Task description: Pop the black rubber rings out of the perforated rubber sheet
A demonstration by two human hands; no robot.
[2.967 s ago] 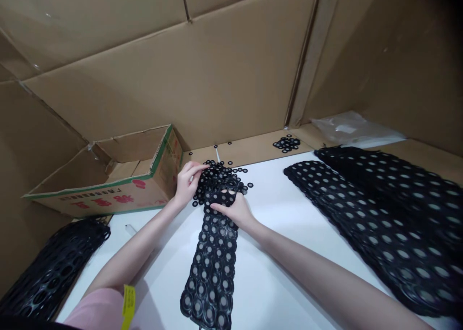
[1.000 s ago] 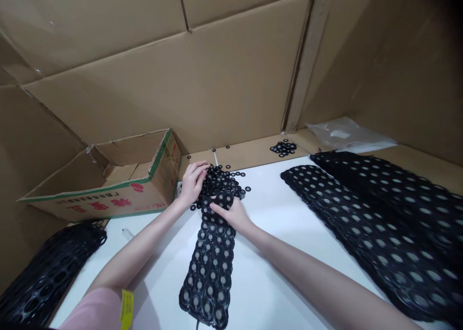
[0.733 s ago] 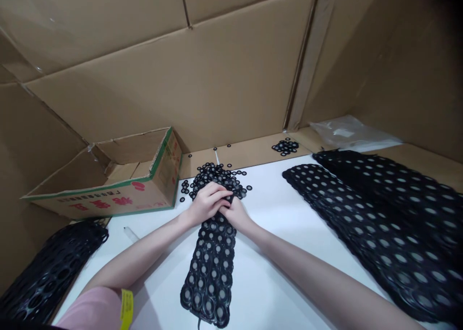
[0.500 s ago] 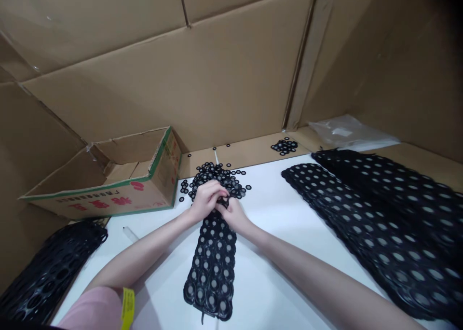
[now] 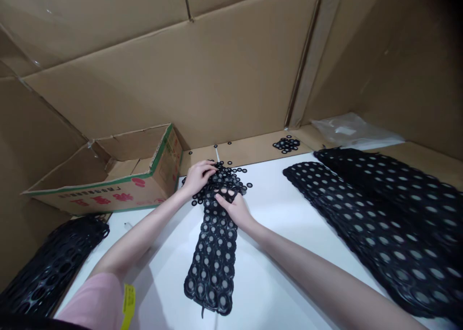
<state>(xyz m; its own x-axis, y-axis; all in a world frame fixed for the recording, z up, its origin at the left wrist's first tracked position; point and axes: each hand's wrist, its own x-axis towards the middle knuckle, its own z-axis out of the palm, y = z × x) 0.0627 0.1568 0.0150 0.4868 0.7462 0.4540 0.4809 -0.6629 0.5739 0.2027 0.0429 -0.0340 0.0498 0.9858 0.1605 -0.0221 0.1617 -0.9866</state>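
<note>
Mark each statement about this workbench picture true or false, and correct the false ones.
1. The right hand rests on the far end of the black rubber strip. True.
2. The left hand is inside the cardboard box. False: it is on the pile of loose black rings.
3. Large perforated black sheets lie to the right. True.
4. The table is green. False: it is white.

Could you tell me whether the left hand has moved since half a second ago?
Yes. The left hand has gone from beside the right hand toward the cardboard box, onto the pile of loose black rings.
</note>
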